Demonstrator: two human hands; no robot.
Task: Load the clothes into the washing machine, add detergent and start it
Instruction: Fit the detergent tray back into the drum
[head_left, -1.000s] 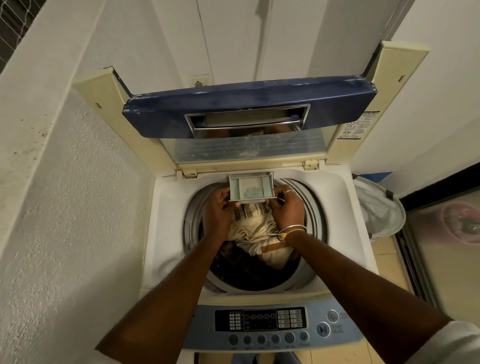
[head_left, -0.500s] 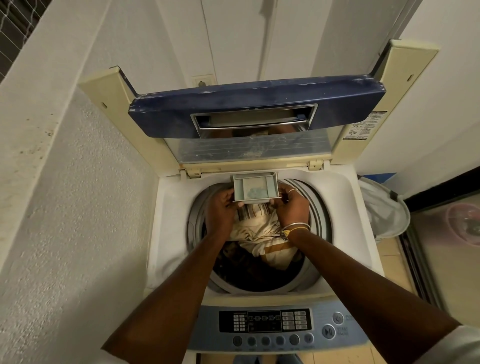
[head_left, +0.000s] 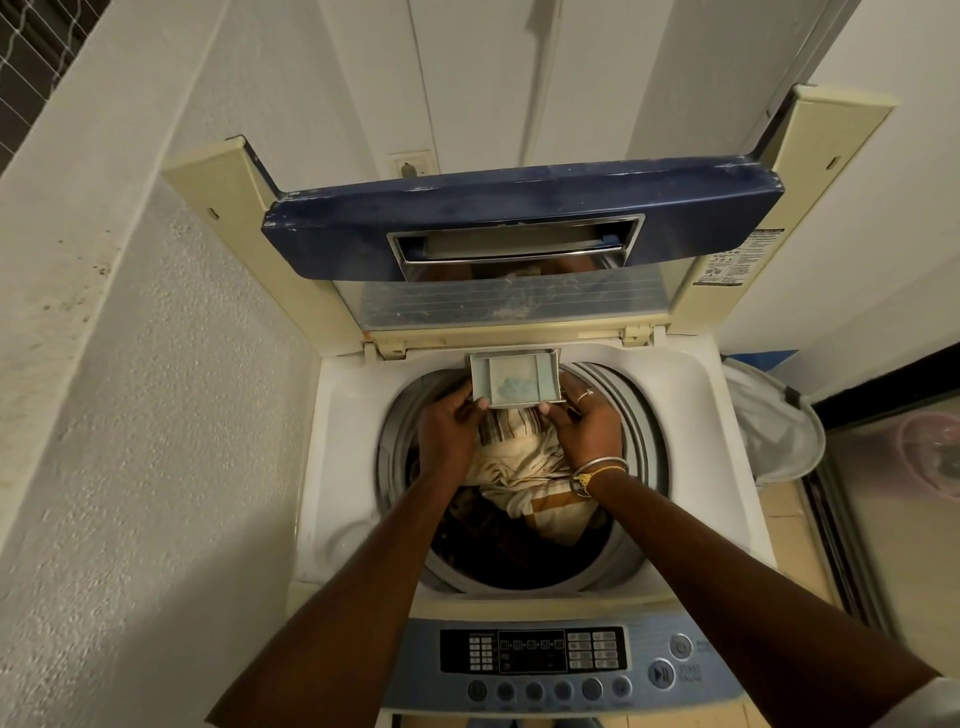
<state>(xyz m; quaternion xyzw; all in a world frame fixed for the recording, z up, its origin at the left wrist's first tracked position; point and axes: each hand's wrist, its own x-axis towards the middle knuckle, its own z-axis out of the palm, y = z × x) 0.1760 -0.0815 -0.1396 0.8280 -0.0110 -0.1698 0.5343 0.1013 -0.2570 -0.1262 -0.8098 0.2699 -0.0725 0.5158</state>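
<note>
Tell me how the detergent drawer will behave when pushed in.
The detergent drawer looks like rigid, light plastic, so it should slide without flexing. Its blue powder lies loose; a tilt could spill it onto the clothes.

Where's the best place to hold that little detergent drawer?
Its near edge, from the front, one hand per corner, as the left hand and right hand do. The detergent drawer juts level from the washing machine, blue detergent inside, so keep it flat.

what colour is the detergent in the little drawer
Pale blue: a small heap of detergent in the grey drawer, clearest in the head view.
</note>
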